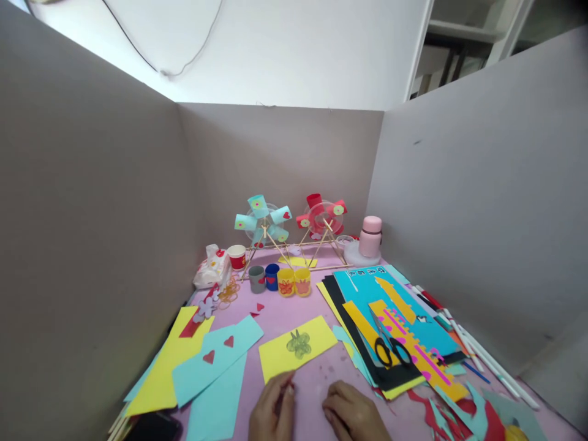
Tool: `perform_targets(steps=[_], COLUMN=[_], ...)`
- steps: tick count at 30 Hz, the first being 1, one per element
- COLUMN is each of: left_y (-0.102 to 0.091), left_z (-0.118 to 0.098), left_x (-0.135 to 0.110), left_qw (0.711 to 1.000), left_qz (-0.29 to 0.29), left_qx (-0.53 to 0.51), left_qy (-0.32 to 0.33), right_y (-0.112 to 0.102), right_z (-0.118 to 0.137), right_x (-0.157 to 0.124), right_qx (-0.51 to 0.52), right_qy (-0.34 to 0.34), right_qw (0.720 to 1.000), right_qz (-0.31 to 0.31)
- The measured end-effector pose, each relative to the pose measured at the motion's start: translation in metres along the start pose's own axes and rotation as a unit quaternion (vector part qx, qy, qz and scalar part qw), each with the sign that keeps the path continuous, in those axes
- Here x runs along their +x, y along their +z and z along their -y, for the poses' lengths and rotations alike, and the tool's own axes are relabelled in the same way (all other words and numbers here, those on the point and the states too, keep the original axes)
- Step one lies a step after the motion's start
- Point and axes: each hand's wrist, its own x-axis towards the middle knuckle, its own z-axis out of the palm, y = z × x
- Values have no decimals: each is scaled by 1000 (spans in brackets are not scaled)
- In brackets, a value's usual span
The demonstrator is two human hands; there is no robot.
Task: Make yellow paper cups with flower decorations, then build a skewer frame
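My left hand (273,407) is closed at the bottom middle, thumb and finger pinched together near the lower edge of a yellow paper strip (278,361). A small reddish spot shows between those fingertips, too small to name. On the strip is a green scribbled drawing (299,344) like a butterfly or flower. My right hand (353,410) rests on the pink tabletop (316,392), fingers curled inward, so whatever may lie under them is hidden. Left of the strip, light-blue paper (218,355) carries two red paper hearts (228,341).
Black-handled scissors (390,352) lie on stacked coloured sheets (367,373) at right, beside paper scraps (452,416). Decorated paper rings (285,282) stand behind the strip. Two stick-framed wheels, blue (258,207) and red (315,201), a cup (237,257) and a pink bottle (370,237) are farther back.
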Motion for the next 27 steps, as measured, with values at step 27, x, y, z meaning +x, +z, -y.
perform_targets(steps=[27], left_y=[-21], left_z=[-22], left_x=[78], left_qw=[902], left_qz=[208], left_qx=[378], left_qy=[15], right_y=[0], right_z=[-8], right_x=[5], right_qx=[94], right_qy=[-44], right_qw=[993], right_qz=[-50])
